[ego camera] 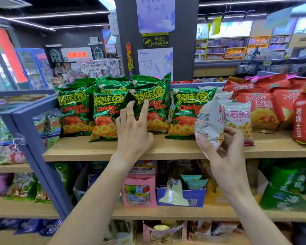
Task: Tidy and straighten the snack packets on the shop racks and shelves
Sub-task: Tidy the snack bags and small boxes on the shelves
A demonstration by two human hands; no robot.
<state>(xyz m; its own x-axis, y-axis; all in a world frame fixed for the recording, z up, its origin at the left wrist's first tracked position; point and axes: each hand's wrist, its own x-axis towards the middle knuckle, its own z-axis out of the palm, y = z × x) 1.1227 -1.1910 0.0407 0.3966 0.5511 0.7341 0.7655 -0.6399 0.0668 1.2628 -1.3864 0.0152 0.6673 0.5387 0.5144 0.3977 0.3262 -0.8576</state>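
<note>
Several green Chicken Ring packets stand upright on the top wooden shelf (166, 149). My left hand (133, 128) reaches to the third green packet (154, 103) and touches its front with straight fingers; a gold ring is on one finger. My right hand (224, 149) pinches a white snack packet (209, 124) by its lower edge, holding it turned with its back side toward me, just in front of the shelf. Behind it stands another white packet (237, 117) of the same kind. A fourth green packet (185, 112) stands between my hands.
Red snack packets (265, 106) fill the shelf to the right. A blue-grey rack frame (30, 138) bounds the shelf on the left. Lower shelves hold a pink box (140, 191), a blue box (184, 195) and green bags (288, 188). A dark pillar (155, 41) rises behind.
</note>
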